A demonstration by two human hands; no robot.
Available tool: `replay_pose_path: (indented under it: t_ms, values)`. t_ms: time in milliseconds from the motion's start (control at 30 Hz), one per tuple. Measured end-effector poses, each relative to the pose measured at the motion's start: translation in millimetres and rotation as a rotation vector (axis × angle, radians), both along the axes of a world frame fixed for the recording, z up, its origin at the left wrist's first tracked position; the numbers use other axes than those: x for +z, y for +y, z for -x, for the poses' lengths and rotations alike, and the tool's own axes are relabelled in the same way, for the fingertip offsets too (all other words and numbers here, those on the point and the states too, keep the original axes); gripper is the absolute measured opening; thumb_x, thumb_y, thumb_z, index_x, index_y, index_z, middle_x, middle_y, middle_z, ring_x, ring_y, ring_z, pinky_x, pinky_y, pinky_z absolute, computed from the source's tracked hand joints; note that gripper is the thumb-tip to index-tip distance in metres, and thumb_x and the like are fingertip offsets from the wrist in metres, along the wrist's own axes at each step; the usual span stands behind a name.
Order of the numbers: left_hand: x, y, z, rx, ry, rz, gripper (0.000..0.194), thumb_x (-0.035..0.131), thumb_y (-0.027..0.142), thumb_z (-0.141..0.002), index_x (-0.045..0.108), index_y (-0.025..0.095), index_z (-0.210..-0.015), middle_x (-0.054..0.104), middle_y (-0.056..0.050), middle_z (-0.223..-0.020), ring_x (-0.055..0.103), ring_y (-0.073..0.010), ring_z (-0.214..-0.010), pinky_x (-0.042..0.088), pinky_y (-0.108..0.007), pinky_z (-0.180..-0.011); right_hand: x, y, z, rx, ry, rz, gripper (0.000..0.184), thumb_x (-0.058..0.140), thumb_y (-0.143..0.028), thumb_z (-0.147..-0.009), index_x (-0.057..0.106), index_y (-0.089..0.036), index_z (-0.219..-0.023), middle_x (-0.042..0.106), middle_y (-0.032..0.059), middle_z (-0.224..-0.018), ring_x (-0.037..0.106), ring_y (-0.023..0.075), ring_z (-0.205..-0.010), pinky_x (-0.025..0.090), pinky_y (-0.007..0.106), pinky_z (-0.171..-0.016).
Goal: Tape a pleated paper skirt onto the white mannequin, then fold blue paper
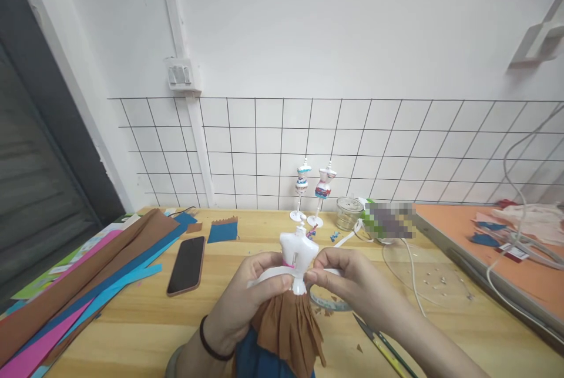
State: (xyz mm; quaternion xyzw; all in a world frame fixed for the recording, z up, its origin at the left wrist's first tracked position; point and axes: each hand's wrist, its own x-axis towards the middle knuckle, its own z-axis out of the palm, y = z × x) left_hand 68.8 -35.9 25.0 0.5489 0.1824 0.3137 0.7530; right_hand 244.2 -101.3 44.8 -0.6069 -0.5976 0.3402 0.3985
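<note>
Two hands hold one small white doll body (pixel 298 251) up in the middle, over the near part of the wooden table (pixel 145 337). It stands upright, knob on top, maybe so both sides are easy to reach. The left hand (pixel 249 293) has its thumb and fingers nearly together, with a white strip (pixel 269 274) between them, right by the body's side. That hand seems to make the body steady. The right hand (pixel 352 275) pinches close at the other side — thumb and pointing finger nearly touch, and a bit of white strip shows there too. Its fingertips are so tight to the body that I can't tell just what they grip. Brown folded cloth (pixel 288 328) hangs just below, with blue cloth (pixel 258 354) under it; I can't tell if the brown cloth is joined on. Two little dressed bodies (pixel 302 184) stand at the back by the wall, each on a round foot, likely so they won't fall. Long cloth strips (pixel 110 260) lie on the left beside a phone (pixel 186 266) — out of the way, I think, but near enough to grab.
</note>
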Motion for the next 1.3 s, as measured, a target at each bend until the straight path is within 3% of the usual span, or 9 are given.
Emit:
replay_pose_path:
  t_ms: [167,300,467,667,833,933,1100,1300]
  values:
    - [0.3,1.3,-1.2,0.004,0.014,0.016,0.023,0.068,0.023,-0.066,0.067,0.014,-0.087,0.068,-0.004,-0.079,0.058,-0.0129,-0.072,0.042,-0.02,-0.067,3.5,-2.5,-5.6,-0.02,-0.17,-0.007,0.026,0.054,-0.041,-0.078,0.052,-0.02,-0.063,0.047,-0.0048,-0.054,0.042,0.0104,-0.051,0.031,0.022,-0.048]
    - [-1.8,0.2,-2.2,-0.034,-0.037,0.066,0.026,0.068,0.022,-0.064,0.067,0.012,-0.088,0.068,-0.005,-0.076,0.059,-0.0142,-0.072,0.042,-0.021,-0.068,6.2,-2.3,-3.3,0.02,-0.059,0.015,0.023,0.057,-0.039,-0.077,0.053,-0.021,-0.065,0.054,-0.0039,-0.058,0.048,0.0116,-0.055,0.036,0.022,-0.051]
    - [-2.3,-2.7,-4.1,-0.109,-0.097,0.108,0.03,0.067,0.024,-0.065,0.067,0.011,-0.092,0.068,-0.007,-0.075,0.059,-0.0144,-0.067,0.042,-0.022,-0.063,12.0,-1.1,0.0,0.14,0.104,0.012,0.019,0.059,-0.035,-0.076,0.059,-0.02,-0.066,0.066,-0.0013,-0.07,0.056,0.0145,-0.07,0.042,0.024,-0.067]
    - [-0.2,-3.8,-5.2,-0.153,-0.025,0.1,0.03,0.065,0.027,-0.064,0.069,0.012,-0.09,0.069,-0.006,-0.071,0.061,-0.0173,-0.067,0.042,-0.024,-0.061,18.2,-2.7,-4.2,0.164,-0.001,-0.006,0.016,0.059,-0.032,-0.077,0.064,-0.021,-0.068,0.066,-0.0008,-0.072,0.057,0.0148,-0.07,0.043,0.024,-0.065]
    - [-2.3,-1.4,-4.2,-0.161,0.035,0.09,0.023,0.064,0.029,-0.064,0.071,0.012,-0.077,0.067,-0.006,-0.065,0.058,-0.0157,-0.059,0.041,-0.025,-0.059,20.0,-4.7,-3.2,0.261,0.139,0.01,0.016,0.056,-0.031,-0.08,0.062,-0.02,-0.07,0.063,-0.0025,-0.069,0.056,0.0127,-0.067,0.043,0.023,-0.066]
    - [-6.3,1.8,-3.1,-0.19,0.042,0.085,0.024,0.063,0.033,-0.066,0.07,0.011,-0.075,0.066,-0.007,-0.065,0.058,-0.0155,-0.06,0.041,-0.025,-0.061,18.5,-5.8,-1.4,0.241,0.11,0.01,0.016,0.055,-0.033,-0.08,0.064,-0.021,-0.074,0.065,-0.0012,-0.075,0.058,0.0148,-0.074,0.044,0.024,-0.069]
    - [-13.8,8.5,1.7,-0.167,0.044,0.024,0.024,0.064,0.031,-0.066,0.07,0.012,-0.08,0.067,-0.006,-0.077,0.058,-0.0173,-0.073,0.041,-0.027,-0.072,17.3,-10.2,3.6,0.205,-0.03,-0.015,0.017,0.053,-0.035,-0.081,0.064,-0.023,-0.078,0.065,-0.0017,-0.08,0.058,0.0161,-0.077,0.043,0.024,-0.069]
    - [-8.9,10.0,2.7,-0.081,0.062,-0.237,0.022,0.059,0.029,-0.075,0.068,0.013,-0.088,0.066,-0.008,-0.09,0.057,-0.0219,-0.091,0.04,-0.031,-0.083,14.7,-10.3,7.1,0.075,-0.075,-0.051,0.021,0.049,-0.037,-0.083,0.06,-0.021,-0.076,0.062,-0.0009,-0.074,0.056,0.0167,-0.073,0.042,0.025,-0.065]
